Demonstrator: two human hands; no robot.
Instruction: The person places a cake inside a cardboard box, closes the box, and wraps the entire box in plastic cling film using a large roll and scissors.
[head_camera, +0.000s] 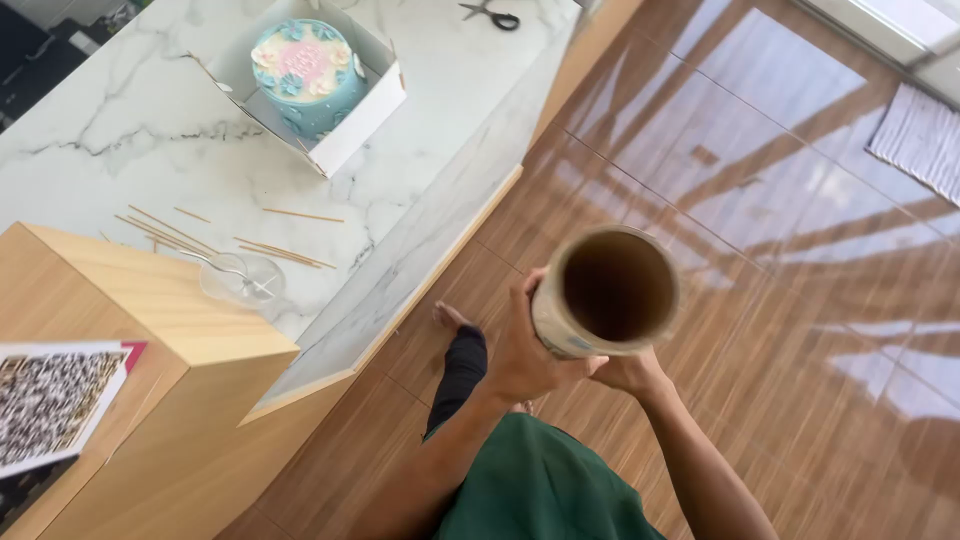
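Both hands grip the open cardboard tube (606, 292) over the floor, left hand (520, 350) wrapped round it, right hand (628, 372) seemingly underneath, while the cake (306, 70) sits boxed on the far-left desk (130, 130)

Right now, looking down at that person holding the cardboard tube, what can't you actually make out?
- Cardboard tube: its inside is dark, so any contents are hidden.
- Right hand: mostly behind the tube; its grip is unclear.
- Left hand: wraps the tube's side; the fingertips are out of sight.
- Scissors: cut off by the top edge.
- Cake in the white box: its lower part is hidden by the box wall.
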